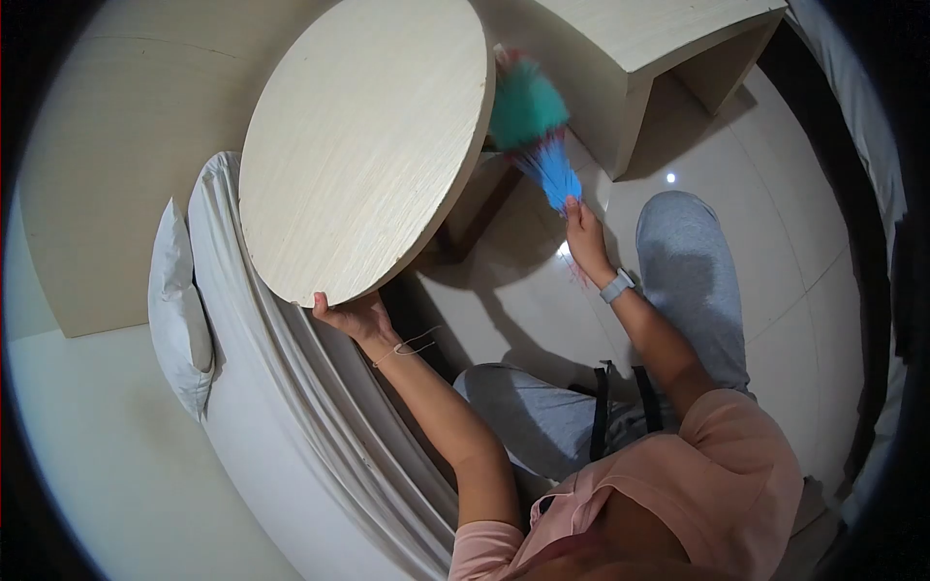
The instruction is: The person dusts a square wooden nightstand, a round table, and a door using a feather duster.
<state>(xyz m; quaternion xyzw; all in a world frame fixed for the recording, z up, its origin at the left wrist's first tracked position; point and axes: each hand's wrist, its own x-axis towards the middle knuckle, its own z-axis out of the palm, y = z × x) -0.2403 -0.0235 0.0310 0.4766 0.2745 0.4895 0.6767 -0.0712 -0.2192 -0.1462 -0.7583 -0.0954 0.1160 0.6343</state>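
A pale wood-grain round table [373,145] fills the upper middle of the head view, its top tilted. My left hand [354,316] grips the lower rim of that top, thumb on the upper face and fingers hidden beneath. In my right hand [586,238] is a fluffy duster [528,107] with blue, green and red bristles, slightly blurred. My fingers close round its blue end, and its handle does not show. The duster's head lies just right of the table's edge, partly in front of a desk side; whether it touches the table I cannot tell.
On the left, a bed [262,416] with white sheets runs alongside, with a white pillow [177,310] against the wall panel. A pale wooden desk [668,39] stands at upper right. Shiny tiles [775,223] cover the floor around my grey-trousered knees. A curtain hangs at far right.
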